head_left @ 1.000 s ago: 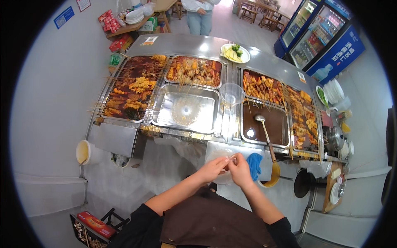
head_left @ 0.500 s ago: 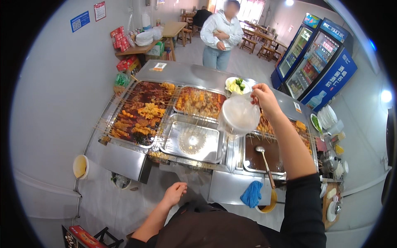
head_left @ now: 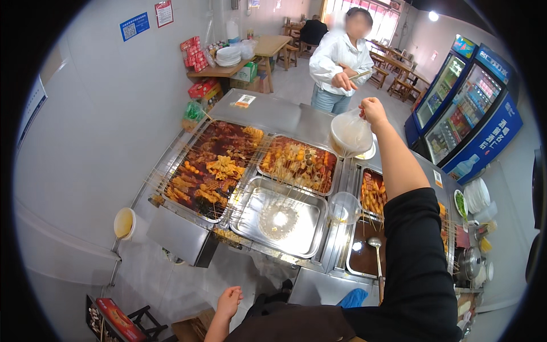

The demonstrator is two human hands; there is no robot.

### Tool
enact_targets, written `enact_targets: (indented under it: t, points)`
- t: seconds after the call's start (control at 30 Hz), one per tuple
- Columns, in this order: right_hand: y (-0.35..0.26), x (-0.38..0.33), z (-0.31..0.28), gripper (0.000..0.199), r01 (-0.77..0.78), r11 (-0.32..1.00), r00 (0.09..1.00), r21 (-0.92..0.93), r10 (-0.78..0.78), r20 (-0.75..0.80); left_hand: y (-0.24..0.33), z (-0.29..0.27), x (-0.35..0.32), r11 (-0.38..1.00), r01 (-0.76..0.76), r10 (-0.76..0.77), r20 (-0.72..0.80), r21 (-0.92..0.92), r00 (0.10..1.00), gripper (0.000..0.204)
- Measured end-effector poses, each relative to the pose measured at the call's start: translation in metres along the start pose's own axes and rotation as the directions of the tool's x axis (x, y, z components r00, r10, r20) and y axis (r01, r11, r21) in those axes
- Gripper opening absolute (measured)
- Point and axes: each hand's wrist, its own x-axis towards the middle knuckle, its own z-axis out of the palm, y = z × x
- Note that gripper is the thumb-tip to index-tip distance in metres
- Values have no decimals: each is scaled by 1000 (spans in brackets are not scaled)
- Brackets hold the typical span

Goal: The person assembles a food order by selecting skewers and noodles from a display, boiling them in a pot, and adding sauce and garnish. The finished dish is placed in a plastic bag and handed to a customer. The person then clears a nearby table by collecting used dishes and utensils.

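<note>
My right hand is closed on the gathered top of a clear plastic bag. Inside the bag hangs a round, whitish container, its contents too blurred to make out. The bag is held out over the far edge of the steel counter, partly covering a white plate. Low in front of my body, my left hand has its fingers curled, with nothing visible in them. A person in a white jacket stands across the counter, close to the bag, with a thin object at the hands.
Trays of skewers in dark red broth fill the counter's left and middle. Before me are a shiny steel tray, a clear plastic tub and a ladle in brown sauce. Drinks fridges stand far right.
My right arm has reached farther away, carrying the bag toward the person, and a clear tub now shows on the counter. My left hand sits lower. The whole view has shifted.
</note>
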Motion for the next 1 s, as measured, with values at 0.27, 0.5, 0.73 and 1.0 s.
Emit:
enact_targets:
  t: [0.27, 0.5, 0.73, 1.0]
  points:
    - [18, 40, 4, 11, 35, 997, 999, 64, -36, 10, -24, 24, 11, 994, 60, -61, -1, 86, 998, 29]
    - [29, 73, -7, 14, 90, 987, 995, 132, -84, -48, -33, 20, 20, 990, 92, -91, -20, 105, 996, 30]
    - [-7, 27, -41, 39, 249, 862, 875, -441, -396, -279, -18, 6, 24, 925, -19, 9, 28, 380, 1000, 32]
    - [88, -363, -154, 29, 285, 938, 946, -198, -308, -98, 12, 18, 36, 895, -139, 49, 216, 424, 975, 33]
